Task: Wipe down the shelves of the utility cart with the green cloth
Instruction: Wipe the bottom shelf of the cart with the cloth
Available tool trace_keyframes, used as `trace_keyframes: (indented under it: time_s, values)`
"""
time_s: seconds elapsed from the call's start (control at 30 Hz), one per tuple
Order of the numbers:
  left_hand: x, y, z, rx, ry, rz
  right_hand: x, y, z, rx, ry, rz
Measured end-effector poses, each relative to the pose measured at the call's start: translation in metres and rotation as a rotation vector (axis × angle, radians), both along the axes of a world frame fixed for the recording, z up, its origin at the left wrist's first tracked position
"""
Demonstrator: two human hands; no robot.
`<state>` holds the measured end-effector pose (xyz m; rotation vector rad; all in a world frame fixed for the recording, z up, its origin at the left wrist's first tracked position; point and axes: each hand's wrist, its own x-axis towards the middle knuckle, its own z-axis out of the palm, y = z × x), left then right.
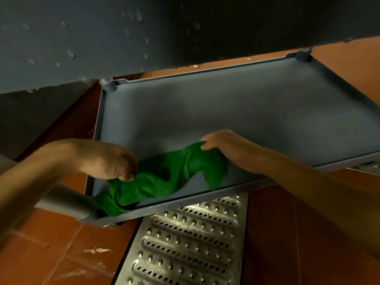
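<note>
The green cloth [164,177] lies crumpled along the near edge of the grey cart's bottom shelf [205,108]. My left hand [107,161] grips the cloth's left part with curled fingers, near the shelf's front left corner. My right hand [224,142] holds the cloth's right end, fingers bent over the bunched fabric. The cloth stretches between both hands. The upper shelf [123,38] of the cart hangs overhead, its underside dotted with droplets.
A grey corner post [65,202] rises at the shelf's front left, beside my left forearm. Two more posts [108,84] stand at the back corners. A perforated metal floor drain grate [185,243] lies below on the red tiled floor [51,254].
</note>
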<state>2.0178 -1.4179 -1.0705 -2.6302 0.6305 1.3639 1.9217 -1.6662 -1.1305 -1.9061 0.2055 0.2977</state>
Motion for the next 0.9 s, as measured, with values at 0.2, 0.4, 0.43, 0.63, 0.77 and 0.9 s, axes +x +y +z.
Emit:
trace_keyframes:
  time_s: [0.2, 0.4, 0.43, 0.63, 0.77, 0.9]
  values:
    - [-0.003, -0.007, -0.011, -0.058, 0.072, 0.087, 0.023, -0.009, -0.014, -0.266, -0.145, -0.090]
    - [0.025, -0.007, -0.008, -0.131, -0.092, 0.023, 0.024, 0.020, -0.045, -0.659, -0.276, 0.133]
    - [0.027, -0.006, -0.008, -0.147, -0.120, 0.032, 0.026, 0.024, -0.046, -0.663, -0.282, 0.188]
    - [-0.021, 0.041, -0.049, -0.490, -0.603, -0.049, 0.033, 0.039, -0.051, -0.695, -0.394, 0.361]
    - [-0.059, 0.063, -0.099, -0.685, -0.674, -0.074, 0.038, 0.058, -0.053, -0.801, -0.452, 0.472]
    - [-0.051, 0.058, -0.126, -0.948, -0.735, 0.094, 0.041, 0.075, -0.048, -0.805, -0.540, 0.509]
